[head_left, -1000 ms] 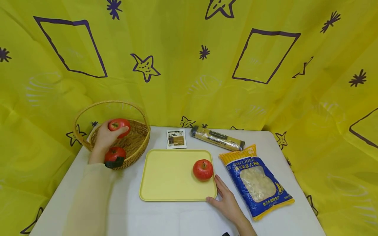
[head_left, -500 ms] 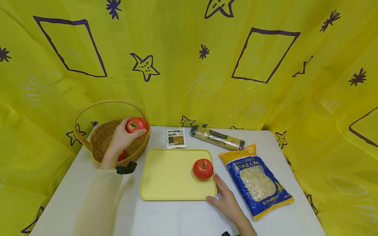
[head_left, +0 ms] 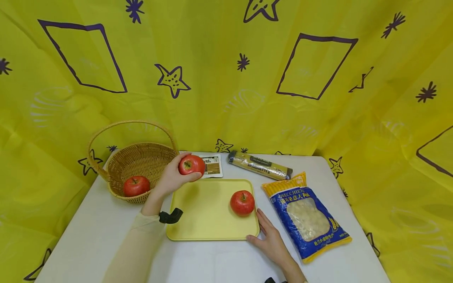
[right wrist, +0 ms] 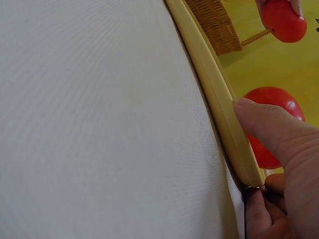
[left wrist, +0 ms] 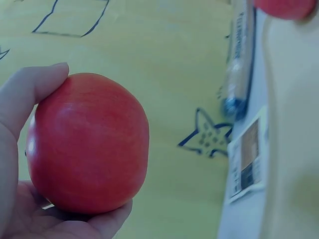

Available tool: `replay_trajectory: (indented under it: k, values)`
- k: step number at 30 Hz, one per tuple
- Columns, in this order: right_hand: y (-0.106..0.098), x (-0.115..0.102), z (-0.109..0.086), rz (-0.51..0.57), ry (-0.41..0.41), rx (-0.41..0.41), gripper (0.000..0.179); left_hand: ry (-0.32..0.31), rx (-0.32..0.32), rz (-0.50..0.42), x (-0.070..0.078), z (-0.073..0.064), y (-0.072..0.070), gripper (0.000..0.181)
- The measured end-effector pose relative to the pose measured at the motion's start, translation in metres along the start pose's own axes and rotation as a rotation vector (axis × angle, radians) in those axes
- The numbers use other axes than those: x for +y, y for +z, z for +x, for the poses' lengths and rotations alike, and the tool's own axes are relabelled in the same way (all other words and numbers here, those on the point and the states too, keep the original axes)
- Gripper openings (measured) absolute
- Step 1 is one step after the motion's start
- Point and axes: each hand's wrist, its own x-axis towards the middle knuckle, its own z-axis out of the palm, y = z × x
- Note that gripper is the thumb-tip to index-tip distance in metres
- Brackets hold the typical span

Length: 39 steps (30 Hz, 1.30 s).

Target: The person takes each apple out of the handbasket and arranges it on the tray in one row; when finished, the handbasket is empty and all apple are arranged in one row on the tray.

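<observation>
My left hand (head_left: 173,177) grips a red apple (head_left: 192,167) above the far left corner of a pale yellow tray (head_left: 209,226). In the left wrist view, thumb and fingers curl around that apple (left wrist: 89,144). A second apple (head_left: 242,203) sits on the tray's right side. My right hand (head_left: 272,243) holds the tray's near right corner; in the right wrist view the thumb lies against the rim (right wrist: 214,89) and the fingers reach around the corner, partly hidden. Another apple (head_left: 136,186) lies inside the wicker basket (head_left: 152,157) at left.
Behind the tray lies a small white-and-brown packet (head_left: 213,167), partly covered by the held apple. A spaghetti pack (head_left: 260,165) is to its right. A blue orecchiette bag (head_left: 308,220) lies right of the tray. A yellow curtain (head_left: 212,110) hangs behind the white table (head_left: 198,261).
My left hand has carried the apple rightward out of the basket and over the tray's far left corner. The apple left in the basket is uncovered again. My right hand stays at the tray corner.
</observation>
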Motion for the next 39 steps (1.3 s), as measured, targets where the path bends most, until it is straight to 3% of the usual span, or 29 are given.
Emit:
replay_trajectory:
  k: [9, 24, 39]
  values:
    - [0.001, 0.001, -0.001, -0.007, -0.073, 0.032, 0.088, 0.024, -0.106, -0.010, -0.010, -0.007, 0.035, 0.080]
    - [0.001, -0.001, -0.001, -0.011, -0.044, 0.026, 0.088, -0.003, -0.209, 0.026, -0.041, -0.017, 0.078, 0.082]
    - [0.001, -0.002, 0.000, -0.025, -0.038, 0.023, 0.089, -0.009, -0.282, 0.059, -0.050, -0.024, 0.097, 0.082]
